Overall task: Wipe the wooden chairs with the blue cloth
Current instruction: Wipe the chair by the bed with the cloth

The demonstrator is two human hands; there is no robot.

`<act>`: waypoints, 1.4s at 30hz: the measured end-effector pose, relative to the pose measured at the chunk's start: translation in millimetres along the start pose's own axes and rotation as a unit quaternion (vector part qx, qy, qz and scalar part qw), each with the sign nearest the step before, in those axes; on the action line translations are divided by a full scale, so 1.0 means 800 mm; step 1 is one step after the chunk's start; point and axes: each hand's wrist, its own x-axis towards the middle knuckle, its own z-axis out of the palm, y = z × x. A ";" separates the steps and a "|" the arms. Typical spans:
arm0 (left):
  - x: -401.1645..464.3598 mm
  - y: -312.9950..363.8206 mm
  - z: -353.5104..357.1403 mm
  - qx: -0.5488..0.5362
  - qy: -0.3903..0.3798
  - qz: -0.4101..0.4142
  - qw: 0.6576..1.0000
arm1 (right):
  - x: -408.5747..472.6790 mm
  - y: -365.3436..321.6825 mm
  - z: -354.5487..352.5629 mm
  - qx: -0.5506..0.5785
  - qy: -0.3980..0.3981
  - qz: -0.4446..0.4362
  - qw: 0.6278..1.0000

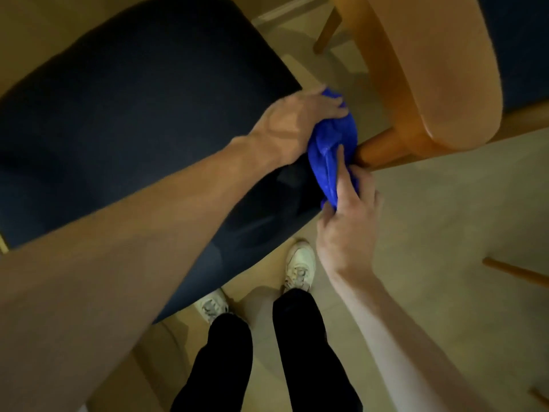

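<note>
The blue cloth is bunched up at the right corner of a dark-cushioned chair seat. My left hand lies over the cloth's upper part, fingers reaching across it. My right hand pinches the cloth's lower fold, index finger stretched along it. Just right of the cloth, a wooden chair leg runs up into the curved wooden backrest of a second chair. What lies under the cloth is hidden.
My legs in black trousers and white shoes stand on the pale tiled floor below the seat. Another wooden leg pokes in at the right edge. A further chair leg shows at the top.
</note>
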 end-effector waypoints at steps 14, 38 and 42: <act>-0.189 -0.087 -0.127 0.131 -0.119 -0.053 0.983 | -0.089 -0.124 0.032 0.006 -0.190 -0.124 0.974; -0.298 -0.110 -0.172 0.093 -0.153 -0.144 0.973 | -0.168 -0.191 0.082 0.044 -0.254 -0.133 0.957; -0.331 -0.094 -0.205 0.189 -0.267 -0.253 0.910 | -0.173 -0.209 0.081 0.089 -0.358 -0.176 0.912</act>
